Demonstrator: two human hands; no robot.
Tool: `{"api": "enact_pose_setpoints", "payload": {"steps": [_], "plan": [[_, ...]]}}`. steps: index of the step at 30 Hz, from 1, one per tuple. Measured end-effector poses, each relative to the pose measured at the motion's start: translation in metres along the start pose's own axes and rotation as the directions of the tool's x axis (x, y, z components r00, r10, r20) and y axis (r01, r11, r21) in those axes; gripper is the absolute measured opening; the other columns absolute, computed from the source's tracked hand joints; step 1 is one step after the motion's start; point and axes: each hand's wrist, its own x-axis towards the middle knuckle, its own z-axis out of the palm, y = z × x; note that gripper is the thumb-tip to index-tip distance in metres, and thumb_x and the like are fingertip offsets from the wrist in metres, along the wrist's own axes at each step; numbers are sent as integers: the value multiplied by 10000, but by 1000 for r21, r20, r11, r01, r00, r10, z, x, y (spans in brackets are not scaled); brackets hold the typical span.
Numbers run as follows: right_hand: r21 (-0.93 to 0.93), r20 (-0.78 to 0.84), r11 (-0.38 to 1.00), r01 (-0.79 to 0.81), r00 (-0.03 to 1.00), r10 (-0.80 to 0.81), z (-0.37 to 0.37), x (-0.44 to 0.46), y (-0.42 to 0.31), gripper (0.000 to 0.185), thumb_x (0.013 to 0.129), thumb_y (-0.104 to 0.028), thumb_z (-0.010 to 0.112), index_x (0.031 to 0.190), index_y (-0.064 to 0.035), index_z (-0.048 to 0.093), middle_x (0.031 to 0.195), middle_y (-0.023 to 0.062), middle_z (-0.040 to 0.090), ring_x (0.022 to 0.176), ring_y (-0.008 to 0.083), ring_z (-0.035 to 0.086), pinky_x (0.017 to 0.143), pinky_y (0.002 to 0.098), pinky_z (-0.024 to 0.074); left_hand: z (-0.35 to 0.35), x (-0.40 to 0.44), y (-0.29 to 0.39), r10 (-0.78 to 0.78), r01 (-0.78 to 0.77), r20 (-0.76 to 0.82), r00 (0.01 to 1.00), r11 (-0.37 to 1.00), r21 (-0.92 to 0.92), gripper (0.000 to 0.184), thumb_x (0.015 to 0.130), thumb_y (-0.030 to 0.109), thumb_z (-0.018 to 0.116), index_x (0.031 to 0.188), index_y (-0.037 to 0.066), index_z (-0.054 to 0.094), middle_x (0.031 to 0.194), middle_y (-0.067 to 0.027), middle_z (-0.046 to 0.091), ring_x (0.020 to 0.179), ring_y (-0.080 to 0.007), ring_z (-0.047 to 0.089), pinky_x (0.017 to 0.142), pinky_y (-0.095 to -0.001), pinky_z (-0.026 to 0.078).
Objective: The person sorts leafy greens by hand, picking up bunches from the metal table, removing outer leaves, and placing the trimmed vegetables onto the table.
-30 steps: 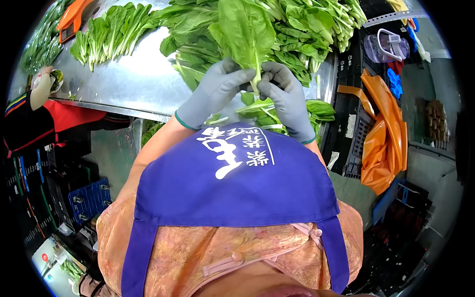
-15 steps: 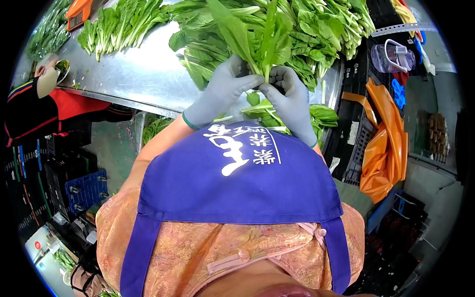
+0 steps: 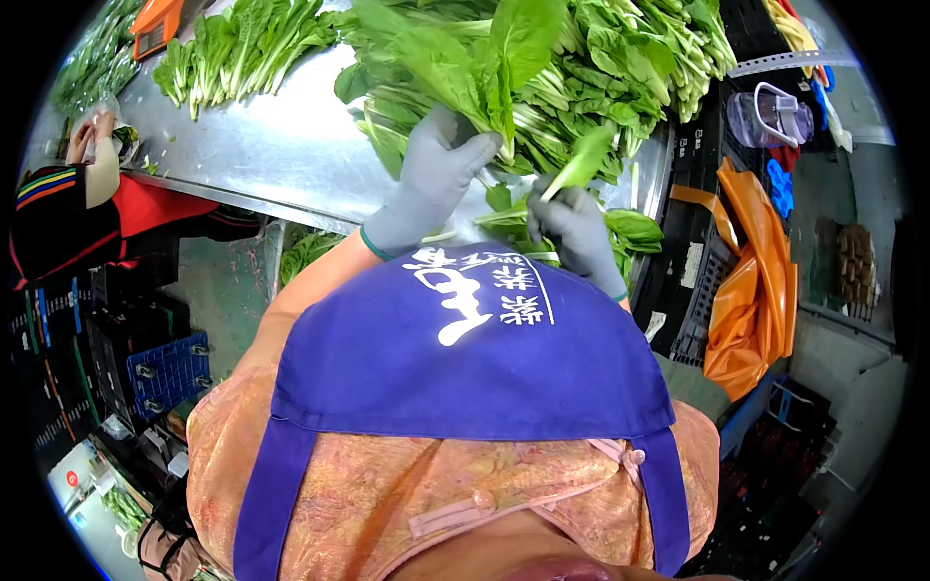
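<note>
My left hand (image 3: pixel 436 174), in a grey glove, is closed round the base of a leafy green vegetable (image 3: pixel 489 82) whose broad leaves point away from me. Lower and to the right, my right hand (image 3: pixel 573 223), gloved the same way, grips a single detached leaf (image 3: pixel 584 160) by its stalk. Beyond both hands a big pile of the same greens (image 3: pixel 639 63) covers the metal table (image 3: pixel 262 145). Loose leaves (image 3: pixel 635 229) lie beside my right hand at the near edge.
Further left on the table is a smaller row of greens (image 3: pixel 242 53), near an orange scale (image 3: pixel 155 27). A co-worker's hands (image 3: pixel 92 136) hold something in clear plastic at the left edge. Black crates (image 3: pixel 693 232), an orange plastic sheet (image 3: pixel 751 290) and a clear jug (image 3: pixel 770 114) stand right.
My hands have moved apart. The right one has come down toward me with one leaf pulled off, while the left keeps the vegetable. The co-worker's hands have shifted.
</note>
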Motion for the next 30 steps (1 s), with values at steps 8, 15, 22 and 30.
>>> {"api": "enact_pose_setpoints", "payload": {"steps": [8, 15, 22, 30], "plan": [[-359, -121, 911, 204, 957, -262, 19, -13, -58, 339, 854, -217, 712, 1068, 34, 637, 826, 47, 649, 731, 112, 596, 697, 252, 486, 14, -8, 4, -125, 116, 107, 986, 989, 88, 407, 836, 35, 677, 1216, -34, 547, 1030, -61, 639, 901, -121, 592, 826, -269, 488], [89, -8, 972, 216, 976, -216, 29, 7, -57, 275, 895, -200, 677, 1051, 18, 616, 795, 24, 621, 656, 83, 546, 626, 230, 453, 7, -10, 14, -191, 183, 162, 968, 981, 65, 448, 835, 83, 689, 1245, -20, 539, 1046, -61, 642, 928, -125, 589, 849, -271, 478], [-91, 9, 951, 296, 955, -297, 34, 8, -64, 397, 896, -213, 687, 1177, 39, 564, 851, 38, 635, 681, 94, 573, 649, 234, 464, 4, -8, 5, -196, 189, 162, 967, 980, 54, 447, 853, 78, 674, 1264, -22, 527, 1085, -73, 639, 967, -134, 587, 882, -274, 472], [265, 27, 948, 174, 982, -188, 34, 16, -54, 413, 880, -144, 692, 1209, 58, 543, 844, 41, 633, 674, 93, 570, 632, 236, 457, -5, 0, 1, -190, 236, 319, 928, 965, -112, 404, 885, 34, 599, 1267, -54, 501, 1170, -107, 605, 1039, -164, 584, 936, -292, 460]]}}
